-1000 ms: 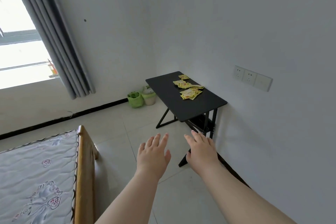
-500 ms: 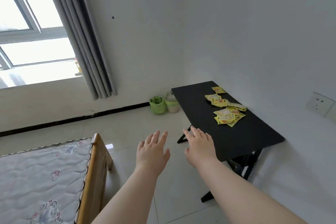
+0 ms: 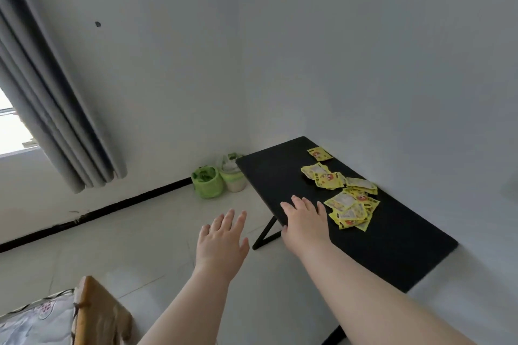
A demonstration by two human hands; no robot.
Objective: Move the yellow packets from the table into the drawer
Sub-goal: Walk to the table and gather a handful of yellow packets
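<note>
1. My fingers (image 3: 297,204) on the right hand (image 3: 304,223) are lying straight and slightly spread, gripping nothing. The palm is facing down over the near left edge of the black table (image 3: 392,249), and I cannot tell whether it is touching the top.
2. My left hand (image 3: 221,235) is hovering over the pale floor tiles (image 3: 126,246), left of the table and apart from it. Its fingers are also straight and fanned, holding nothing.
3. The yellow packets (image 3: 351,209) are all lying on the table top, along the side nearest the wall. A loose overlapping pile is sitting just beyond my right fingertips, a smaller cluster (image 3: 325,176) is lying farther back, and a single packet (image 3: 319,153) is lying near the far corner.
4. A green basket (image 3: 208,183) and a white container (image 3: 232,178) are standing side by side on the floor in the room's corner, just left of the table's far end.
5. A grey curtain (image 3: 50,109) is hanging at the left, and a wooden bed frame (image 3: 92,308) with a patterned mattress (image 3: 36,325) is showing at the bottom left.
</note>
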